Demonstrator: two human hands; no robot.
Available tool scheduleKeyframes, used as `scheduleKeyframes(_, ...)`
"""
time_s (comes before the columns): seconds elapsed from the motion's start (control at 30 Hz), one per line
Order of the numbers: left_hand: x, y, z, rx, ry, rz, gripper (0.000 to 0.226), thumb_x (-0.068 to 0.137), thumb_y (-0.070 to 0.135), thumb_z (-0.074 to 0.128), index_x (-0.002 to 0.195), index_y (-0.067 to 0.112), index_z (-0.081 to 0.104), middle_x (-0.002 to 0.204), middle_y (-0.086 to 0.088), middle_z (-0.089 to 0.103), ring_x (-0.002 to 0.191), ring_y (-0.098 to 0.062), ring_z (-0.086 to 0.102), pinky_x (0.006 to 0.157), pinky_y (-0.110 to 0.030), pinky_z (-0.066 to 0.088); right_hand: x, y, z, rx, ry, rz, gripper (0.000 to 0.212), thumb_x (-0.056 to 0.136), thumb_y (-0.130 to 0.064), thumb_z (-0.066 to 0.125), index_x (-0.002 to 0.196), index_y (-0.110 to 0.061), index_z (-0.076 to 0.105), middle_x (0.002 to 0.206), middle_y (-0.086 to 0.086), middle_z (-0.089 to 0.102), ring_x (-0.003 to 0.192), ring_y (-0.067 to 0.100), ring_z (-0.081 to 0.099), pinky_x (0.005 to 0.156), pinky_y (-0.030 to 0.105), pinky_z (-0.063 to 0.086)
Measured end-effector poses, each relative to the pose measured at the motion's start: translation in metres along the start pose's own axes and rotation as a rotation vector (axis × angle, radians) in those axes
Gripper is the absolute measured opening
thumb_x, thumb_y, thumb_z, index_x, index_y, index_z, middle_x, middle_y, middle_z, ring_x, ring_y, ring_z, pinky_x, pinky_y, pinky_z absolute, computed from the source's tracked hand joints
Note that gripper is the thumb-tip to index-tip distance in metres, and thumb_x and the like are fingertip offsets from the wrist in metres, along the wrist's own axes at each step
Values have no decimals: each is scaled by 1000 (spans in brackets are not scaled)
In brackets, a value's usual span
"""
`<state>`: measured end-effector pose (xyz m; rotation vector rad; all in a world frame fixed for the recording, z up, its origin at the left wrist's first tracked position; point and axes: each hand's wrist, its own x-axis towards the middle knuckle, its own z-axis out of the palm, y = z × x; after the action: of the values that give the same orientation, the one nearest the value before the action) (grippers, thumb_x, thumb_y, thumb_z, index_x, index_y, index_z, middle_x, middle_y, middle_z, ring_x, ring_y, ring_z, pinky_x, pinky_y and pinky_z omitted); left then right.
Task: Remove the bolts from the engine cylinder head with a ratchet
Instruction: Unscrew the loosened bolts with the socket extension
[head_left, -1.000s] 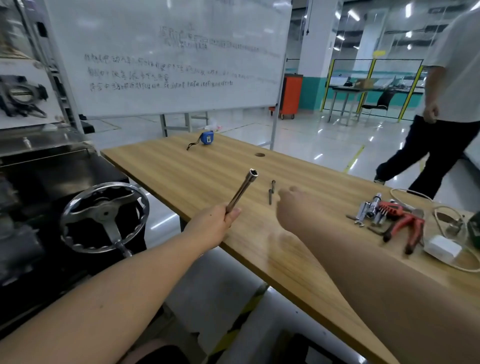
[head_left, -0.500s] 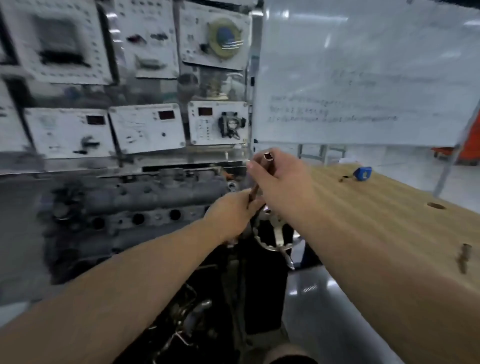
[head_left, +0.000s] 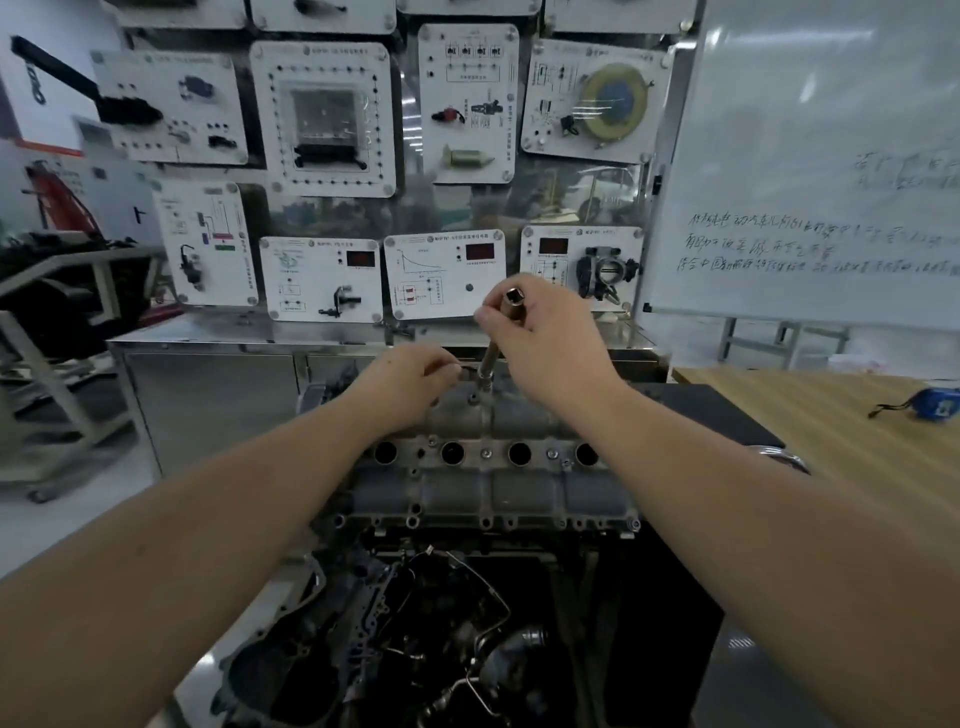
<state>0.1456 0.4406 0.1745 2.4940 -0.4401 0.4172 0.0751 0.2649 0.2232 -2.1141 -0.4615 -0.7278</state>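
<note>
A steel display wall (head_left: 332, 218) of white instrument panels is standing behind, above a steel cabinet (head_left: 208, 384). A whiteboard (head_left: 810, 156) (handwriting on it) is leaning at right, over a wooden table (head_left: 831, 415). Pale floor (head_left: 67, 514) is showing at left.

this is an automotive training workshop. a bare engine cylinder head (head_left: 488, 467) sits on a dark stand at the centre, its row of round ports open. behind it a metal cabinet (head_left: 208, 384) carries a display wall of white teaching panels (head_left: 322, 117), each with a mounted car part, printed diagrams and red digital readouts; one holds a throttle body (head_left: 605, 270). a whiteboard (head_left: 810, 171) with handwritten notes stands at the right, above the far edge of a wooden workbench (head_left: 831, 415).
</note>
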Motion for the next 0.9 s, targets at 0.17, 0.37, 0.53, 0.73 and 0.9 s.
scheduleKeyframes(0.17,9,-9,12,-66,-89,-69,29,105,27,46,128,28,63,116,17,68,97,-15,69,83,-37,57,7,12,4,15,53,66,7,98,-29,62,93,-25,64,77,-8,63,61,5,55,57,23,52)
scheduleKeyframes(0.37,17,-14,22,-159,-84,-69,39,106,23,44,144,29,49,131,13,65,103,-4,64,84,-26,50,11,13,0,12,57,45,6,99,-29,62,95,-25,64,76,-5,64,50,2,47,57,35,56)
scheduleKeyframes(0.53,27,-13,23,-181,-128,-39,48,100,14,56,145,25,49,134,10,63,124,-6,55,106,-25,37,18,11,-1,0,86,23,6,98,-28,63,94,-24,65,74,-8,62,59,8,54,64,44,60)
scheduleKeyframes(0.73,32,-2,35,-248,-174,24,45,98,5,52,139,24,57,131,8,65,124,-7,57,111,-32,42,15,21,6,-35,51,35,6,98,-30,63,97,-24,65,77,-3,66,56,6,53,59,30,53)
scheduleKeyframes(0.9,29,-3,40,-181,-156,56,38,98,7,52,127,25,69,122,8,71,115,-8,62,105,-28,43,16,23,7,-53,44,25,5,98,-30,63,95,-26,64,77,-5,66,59,8,54,56,22,44)
